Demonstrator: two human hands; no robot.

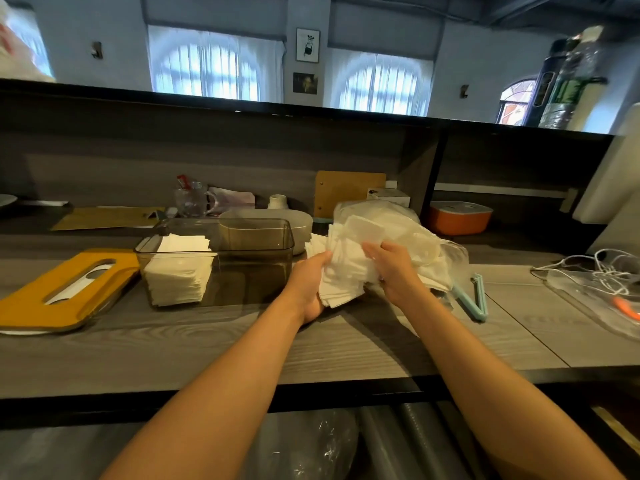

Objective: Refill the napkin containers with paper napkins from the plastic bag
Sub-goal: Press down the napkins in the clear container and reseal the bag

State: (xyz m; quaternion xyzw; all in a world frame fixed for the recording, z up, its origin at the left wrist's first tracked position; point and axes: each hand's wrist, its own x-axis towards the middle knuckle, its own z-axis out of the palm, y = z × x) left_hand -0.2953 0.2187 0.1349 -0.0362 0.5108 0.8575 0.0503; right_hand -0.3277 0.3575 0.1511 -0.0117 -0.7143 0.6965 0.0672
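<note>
A clear smoky napkin container (249, 258) stands on the wooden counter with one stack of white napkins (178, 271) at its left end; the rest of it holds nothing. To its right lies a clear plastic bag (408, 230) full of napkins. Just in front of the bag's mouth, both hands hold a bundle of white napkins (343, 271). My left hand (311, 285) grips the bundle from the left and below. My right hand (394, 268) grips it from the right.
The container's yellow lid (69, 289) lies flat at the left. A light-blue bag clip (474, 299) lies right of the bag. White cables (602, 271) and an orange box (460, 218) sit at the right; a glass mug (192, 200) and a grey tub (298, 220) stand behind.
</note>
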